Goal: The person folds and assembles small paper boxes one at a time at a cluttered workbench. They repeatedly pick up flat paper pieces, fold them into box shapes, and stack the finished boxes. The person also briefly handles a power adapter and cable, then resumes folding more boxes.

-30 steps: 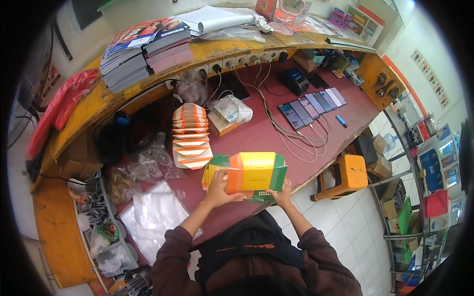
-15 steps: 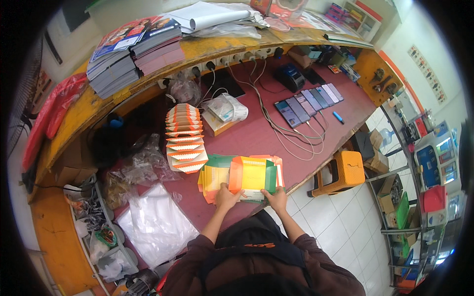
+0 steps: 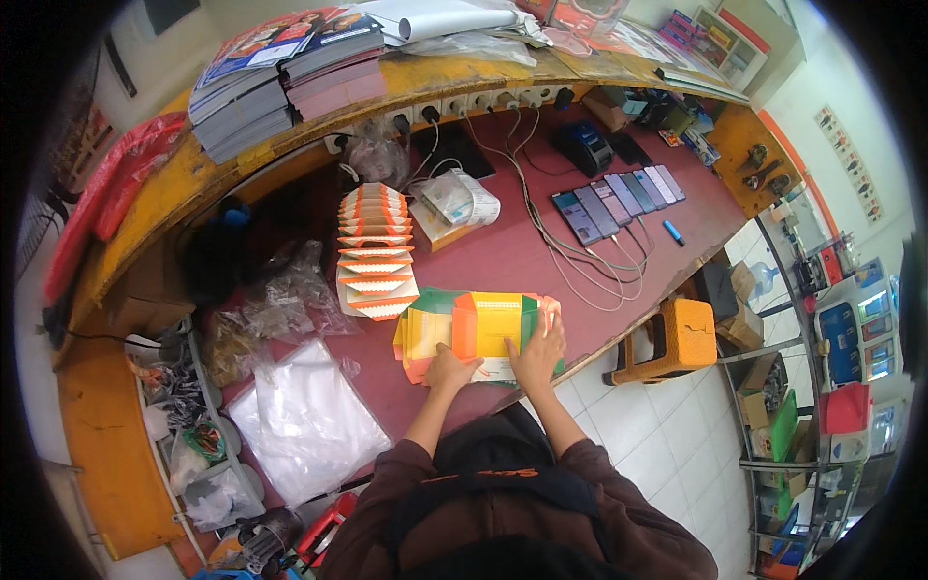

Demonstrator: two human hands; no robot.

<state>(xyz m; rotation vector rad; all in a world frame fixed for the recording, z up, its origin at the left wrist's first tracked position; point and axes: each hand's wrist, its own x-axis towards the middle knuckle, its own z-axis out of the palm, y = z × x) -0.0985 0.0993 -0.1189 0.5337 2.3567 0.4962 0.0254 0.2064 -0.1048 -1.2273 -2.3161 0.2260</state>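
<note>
A flat-folded card box blank (image 3: 495,327) in yellow, orange and green lies at the table's front edge, on top of similar blanks (image 3: 425,329). My left hand (image 3: 451,369) rests on its lower left edge, thumb and fingers apart. Across the green right end lies my right hand (image 3: 538,354), its fingers stretched away from me and its thumb on the yellow panel. Just behind the blanks stands a row of folded orange-and-white card pieces (image 3: 376,253), fanned out. What lies under the top blank is mostly hidden.
Clear plastic bags (image 3: 309,420) lie left on the maroon table (image 3: 512,253). Several phones (image 3: 619,205) with white cables (image 3: 541,227) and a blue marker (image 3: 673,232) are behind right. An orange stool (image 3: 667,343) stands beside the table. Stacked magazines (image 3: 242,111) top the shelf.
My right hand has gone from gripping the blank's lower right corner to lying with stretched fingers over its right end. My left hand has shifted slightly along the lower edge.
</note>
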